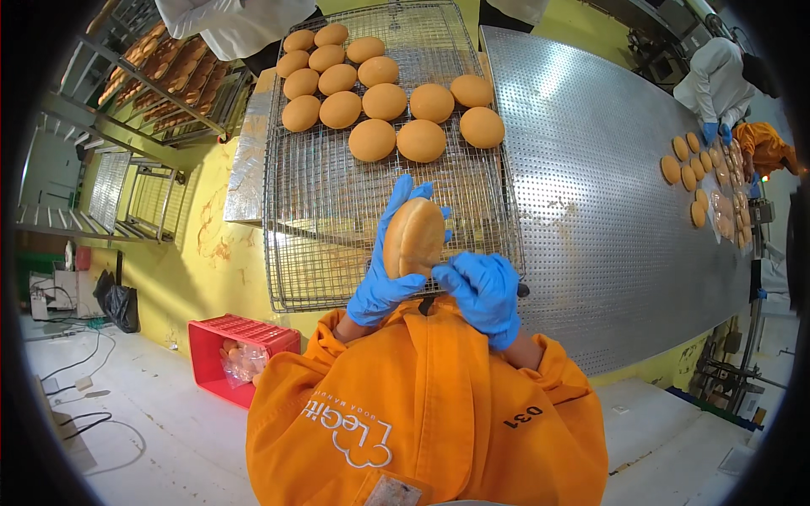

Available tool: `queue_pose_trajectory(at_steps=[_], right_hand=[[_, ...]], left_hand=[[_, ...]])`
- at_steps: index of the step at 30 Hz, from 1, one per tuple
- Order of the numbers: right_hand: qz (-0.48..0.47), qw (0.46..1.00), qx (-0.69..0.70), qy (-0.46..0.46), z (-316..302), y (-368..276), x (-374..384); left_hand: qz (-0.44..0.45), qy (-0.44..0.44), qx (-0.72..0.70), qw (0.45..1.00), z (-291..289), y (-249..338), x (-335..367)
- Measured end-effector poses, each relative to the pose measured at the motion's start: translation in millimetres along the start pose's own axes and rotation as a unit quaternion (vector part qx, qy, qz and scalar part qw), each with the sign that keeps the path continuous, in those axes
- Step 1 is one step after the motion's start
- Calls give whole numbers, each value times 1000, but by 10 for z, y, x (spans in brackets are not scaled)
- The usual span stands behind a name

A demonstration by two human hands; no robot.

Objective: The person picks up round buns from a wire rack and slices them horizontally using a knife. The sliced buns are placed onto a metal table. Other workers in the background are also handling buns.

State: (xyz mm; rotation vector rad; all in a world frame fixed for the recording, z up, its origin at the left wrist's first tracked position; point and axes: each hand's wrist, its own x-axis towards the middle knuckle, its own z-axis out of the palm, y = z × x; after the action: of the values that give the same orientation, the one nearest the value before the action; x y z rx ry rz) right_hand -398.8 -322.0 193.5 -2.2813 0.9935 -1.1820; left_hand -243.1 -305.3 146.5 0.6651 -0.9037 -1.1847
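In my gloved left hand (388, 282) is a round golden-brown bun (415, 234), tilted up on its side so that its paler edge shows. The fingers wrap behind it and the thumb lies across its lower part. My gloved right hand (483, 291) is closed beside the bun's lower right edge, fingertips touching or almost touching it. Whatever those fingers pinch, if anything, is hidden. Beneath both hands lies a wire rack (325, 253). Several more buns (385, 101) rest on its far half.
A perforated metal table (591, 211) adjoins the rack on the right; co-workers stand at its far end by more buns (688, 177) and bagged ones. A red crate (240, 327) with bagged buns sits low on the left. Behind it stands a rack trolley (164, 76) loaded with buns.
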Motion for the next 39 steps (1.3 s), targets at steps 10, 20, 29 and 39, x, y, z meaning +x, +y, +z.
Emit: queue_pose_trajectory(at_steps=[10, 20, 29, 39], right_hand=[[262, 954, 144, -24, 175, 191, 90], [393, 876, 268, -79, 373, 301, -42], [524, 604, 583, 145, 115, 1745, -471], [578, 586, 566, -49, 337, 681, -698]], left_hand=[[122, -9, 95, 988, -62, 58, -79], [131, -129, 520, 834, -211, -142, 142], [-131, 66, 776, 613, -1319, -497, 1560], [-276, 112, -213, 931, -1067, -194, 836]])
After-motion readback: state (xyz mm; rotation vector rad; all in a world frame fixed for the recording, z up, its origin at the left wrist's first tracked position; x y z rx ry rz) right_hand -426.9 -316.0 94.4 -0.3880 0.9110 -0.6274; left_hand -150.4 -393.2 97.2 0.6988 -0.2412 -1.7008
